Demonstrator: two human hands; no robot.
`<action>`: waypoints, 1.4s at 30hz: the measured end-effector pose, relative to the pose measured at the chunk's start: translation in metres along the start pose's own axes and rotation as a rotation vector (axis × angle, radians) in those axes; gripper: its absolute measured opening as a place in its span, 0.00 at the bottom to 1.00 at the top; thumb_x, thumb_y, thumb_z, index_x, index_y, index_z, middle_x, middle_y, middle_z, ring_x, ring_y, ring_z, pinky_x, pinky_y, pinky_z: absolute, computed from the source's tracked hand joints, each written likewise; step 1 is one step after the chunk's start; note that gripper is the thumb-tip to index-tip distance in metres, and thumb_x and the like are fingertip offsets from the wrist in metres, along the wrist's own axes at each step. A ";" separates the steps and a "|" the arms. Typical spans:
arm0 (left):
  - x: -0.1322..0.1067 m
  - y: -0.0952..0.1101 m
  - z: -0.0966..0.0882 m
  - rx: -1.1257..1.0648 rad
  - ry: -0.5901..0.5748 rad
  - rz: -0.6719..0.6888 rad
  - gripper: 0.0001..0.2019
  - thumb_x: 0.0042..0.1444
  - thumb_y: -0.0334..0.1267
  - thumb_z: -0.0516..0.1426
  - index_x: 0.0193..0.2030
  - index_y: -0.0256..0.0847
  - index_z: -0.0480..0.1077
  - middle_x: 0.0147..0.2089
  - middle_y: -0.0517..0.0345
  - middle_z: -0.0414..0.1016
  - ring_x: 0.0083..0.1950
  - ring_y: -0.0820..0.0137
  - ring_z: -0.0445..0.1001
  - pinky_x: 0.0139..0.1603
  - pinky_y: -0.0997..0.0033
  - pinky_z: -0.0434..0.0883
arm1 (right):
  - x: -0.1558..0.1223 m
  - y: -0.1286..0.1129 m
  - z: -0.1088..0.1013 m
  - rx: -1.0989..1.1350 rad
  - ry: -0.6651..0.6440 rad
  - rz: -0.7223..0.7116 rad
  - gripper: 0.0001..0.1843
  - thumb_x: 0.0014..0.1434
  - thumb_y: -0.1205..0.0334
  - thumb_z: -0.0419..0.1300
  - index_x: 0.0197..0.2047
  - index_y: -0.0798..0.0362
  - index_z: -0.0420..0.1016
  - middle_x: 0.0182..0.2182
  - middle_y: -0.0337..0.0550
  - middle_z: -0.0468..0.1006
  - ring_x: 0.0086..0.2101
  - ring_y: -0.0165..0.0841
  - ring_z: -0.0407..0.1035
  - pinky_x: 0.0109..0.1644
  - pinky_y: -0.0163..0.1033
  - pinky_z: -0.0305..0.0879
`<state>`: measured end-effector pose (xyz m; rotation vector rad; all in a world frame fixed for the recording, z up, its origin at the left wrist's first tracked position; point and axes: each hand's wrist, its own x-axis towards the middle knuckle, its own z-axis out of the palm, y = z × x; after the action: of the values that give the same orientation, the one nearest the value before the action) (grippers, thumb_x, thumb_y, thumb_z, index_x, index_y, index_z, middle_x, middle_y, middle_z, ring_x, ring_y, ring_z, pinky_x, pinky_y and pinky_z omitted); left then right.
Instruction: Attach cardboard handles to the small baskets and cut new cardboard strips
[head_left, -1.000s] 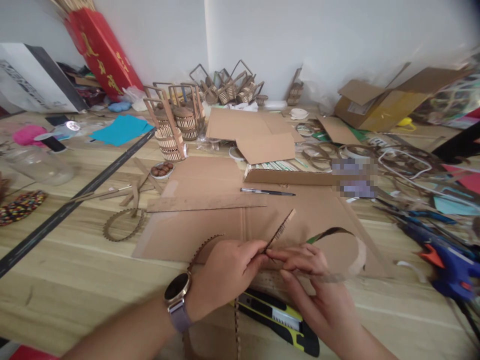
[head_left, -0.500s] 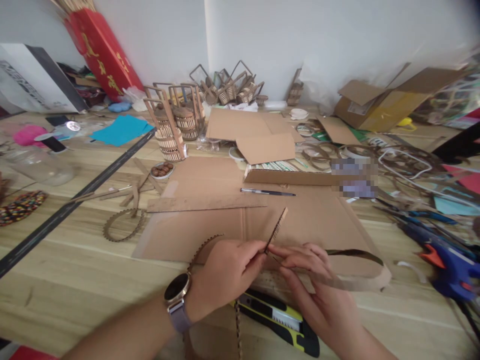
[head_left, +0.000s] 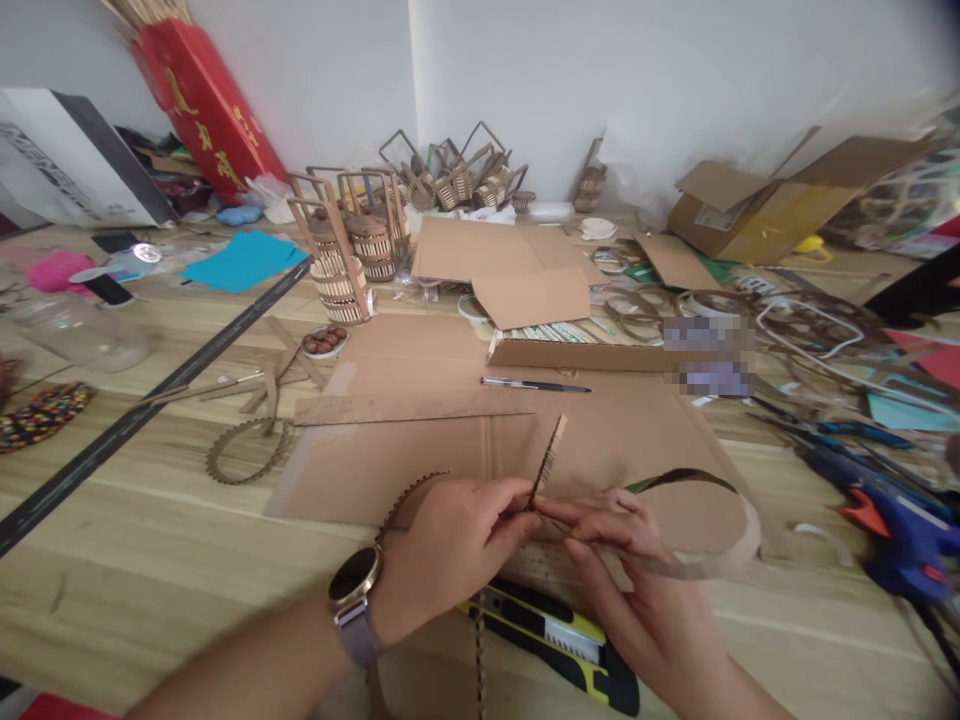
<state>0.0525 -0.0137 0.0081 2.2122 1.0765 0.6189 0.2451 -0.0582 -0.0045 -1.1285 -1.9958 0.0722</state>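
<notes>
My left hand [head_left: 450, 545], with a watch on its wrist, pinches the lower end of a narrow corrugated cardboard strip [head_left: 547, 465] that sticks up and away from me. My right hand [head_left: 637, 590] pinches the same spot from the right and peels a thin paper liner [head_left: 720, 555] off it; the liner curls away to the right in a loop. Both hands hover over a flat cardboard sheet [head_left: 420, 450]. A yellow and black utility knife [head_left: 555, 640] lies just under my hands.
A black pen [head_left: 536, 385] and a long cardboard strip [head_left: 412, 405] lie on the sheet. A toothed cardboard ring [head_left: 244, 450] lies to the left, a long black ruler [head_left: 150, 400] beyond it. A blue glue gun [head_left: 892, 530] is at the right. Small cardboard baskets [head_left: 360, 245] and boxes stand at the back.
The upright strip has tilted a little more to the left. The peeled liner's loop first swung out to the right, then drew back in slightly. Both hands stay in place.
</notes>
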 end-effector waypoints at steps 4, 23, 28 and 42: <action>0.000 -0.002 0.001 0.027 -0.004 -0.008 0.09 0.65 0.36 0.54 0.47 0.42 0.75 0.40 0.57 0.82 0.39 0.65 0.80 0.37 0.71 0.70 | -0.002 0.001 0.002 0.020 -0.009 0.004 0.05 0.64 0.67 0.55 0.41 0.46 0.65 0.41 0.41 0.84 0.40 0.36 0.78 0.48 0.47 0.63; 0.001 -0.002 0.001 0.026 0.034 0.051 0.10 0.64 0.34 0.53 0.44 0.41 0.75 0.36 0.57 0.82 0.36 0.66 0.79 0.35 0.72 0.67 | -0.001 0.002 -0.001 -0.025 -0.027 -0.022 0.05 0.65 0.69 0.52 0.40 0.48 0.64 0.43 0.45 0.83 0.39 0.35 0.77 0.48 0.46 0.62; 0.001 -0.002 0.002 0.004 0.036 0.022 0.09 0.63 0.34 0.54 0.45 0.41 0.75 0.38 0.57 0.82 0.37 0.66 0.79 0.36 0.72 0.67 | -0.001 0.002 0.000 0.003 0.004 -0.002 0.05 0.64 0.68 0.53 0.40 0.48 0.64 0.42 0.44 0.83 0.38 0.36 0.77 0.47 0.46 0.65; 0.001 -0.002 0.000 0.039 -0.033 -0.041 0.10 0.65 0.37 0.54 0.48 0.42 0.74 0.42 0.56 0.82 0.41 0.64 0.80 0.38 0.71 0.69 | -0.003 0.001 0.003 0.010 -0.020 -0.001 0.04 0.64 0.65 0.55 0.42 0.47 0.65 0.43 0.43 0.83 0.41 0.36 0.77 0.46 0.46 0.65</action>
<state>0.0521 -0.0121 0.0071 2.2204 1.1225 0.5457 0.2440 -0.0585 -0.0086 -1.1248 -2.0110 0.0928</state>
